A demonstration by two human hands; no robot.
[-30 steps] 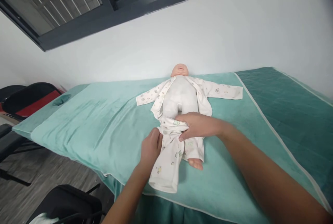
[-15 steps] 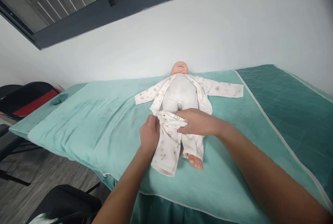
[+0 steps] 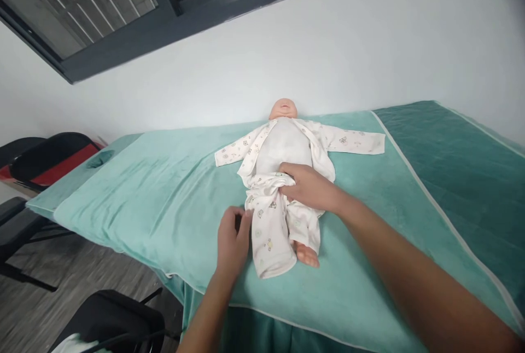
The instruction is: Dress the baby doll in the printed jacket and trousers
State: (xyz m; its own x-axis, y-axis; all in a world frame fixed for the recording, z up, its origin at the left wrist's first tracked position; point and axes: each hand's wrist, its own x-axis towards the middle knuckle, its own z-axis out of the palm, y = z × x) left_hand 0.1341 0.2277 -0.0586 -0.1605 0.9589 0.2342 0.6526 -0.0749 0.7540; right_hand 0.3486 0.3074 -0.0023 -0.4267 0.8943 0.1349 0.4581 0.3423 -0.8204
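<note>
A smooth, matte white wall (image 3: 348, 52) rises behind a long bed (image 3: 164, 178) draped in soft, plush green cloth, wrinkled towards the left and edged with pale piping; a darker green stretch lies at the right. Upper left, a window (image 3: 98, 3) has a dark, straight-edged frame and slim metal bars. Below, the floor (image 3: 28, 293) has a grey, streaked grain, and a rounded black chair (image 3: 112, 317) stands close to the bed.

The doll (image 3: 284, 142) lies face up on the bed, its soft, whitish torso plump and its head (image 3: 283, 108) smooth, round and near the wall. A thin, printed white jacket (image 3: 353, 141) hangs open, sleeves spread flat. The printed white trousers (image 3: 271, 230) cover its legs, gathered in folds at the waist, with one leg flattened into a broad tube.

The right hand (image 3: 307, 184) has its grip closed on the bunched waistband. The left hand (image 3: 232, 241), fingers curled, is at the trousers' outer edge; whether it pinches cloth I cannot tell. A small, glossy foot (image 3: 307, 255) pokes from the other hem.
</note>
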